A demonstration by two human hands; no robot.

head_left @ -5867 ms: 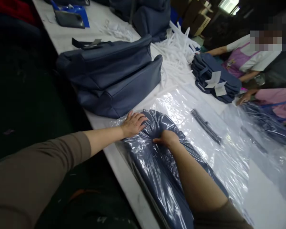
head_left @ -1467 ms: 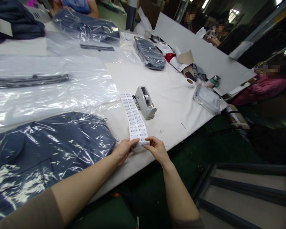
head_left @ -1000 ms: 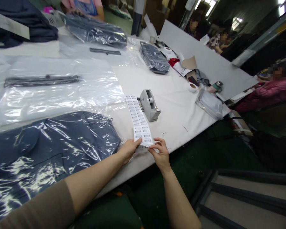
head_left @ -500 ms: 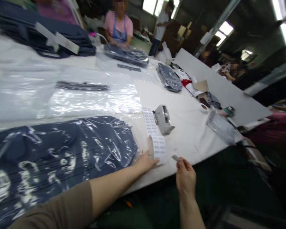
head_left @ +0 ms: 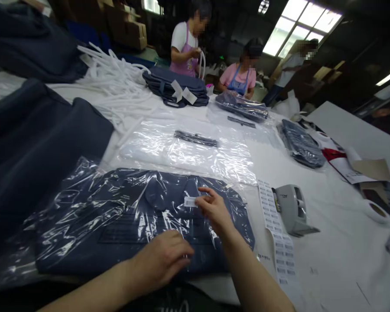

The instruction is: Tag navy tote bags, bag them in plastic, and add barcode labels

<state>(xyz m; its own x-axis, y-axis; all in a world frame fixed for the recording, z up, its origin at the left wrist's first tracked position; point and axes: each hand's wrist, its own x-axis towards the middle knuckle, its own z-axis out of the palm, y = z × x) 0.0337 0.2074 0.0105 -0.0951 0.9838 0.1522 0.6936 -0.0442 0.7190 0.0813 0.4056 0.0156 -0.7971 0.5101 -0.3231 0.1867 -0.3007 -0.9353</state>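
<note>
My right hand [head_left: 214, 211] pinches a small white barcode sticker [head_left: 190, 201] between thumb and forefinger, just over a dark blue bag [head_left: 123, 242] in clear plastic. Whether the sticker touches the plastic, I cannot tell. Over the near edge of the same bag is my left hand [head_left: 164, 260], its fingers loosely bent and a little apart, with nothing seen in them. To the right of the bag lies a strip of barcode stickers [head_left: 284, 258], beside a grey tape dispenser [head_left: 292, 210].
Flat plastic bags [head_left: 149, 143] carry a dark strap bundle [head_left: 195, 138] behind the bag. An unwrapped dark bag [head_left: 42, 147] stands at left, near white cords [head_left: 117, 82]. Wrapped bags [head_left: 302, 143] and a tape roll [head_left: 375, 211] lie right. Two people [head_left: 186, 47] work across the table.
My view has swung left. My right hand has carried the sticker from beside the strip to over the wrapped bag. My left hand has left the sticker strip and come over the bag too.
</note>
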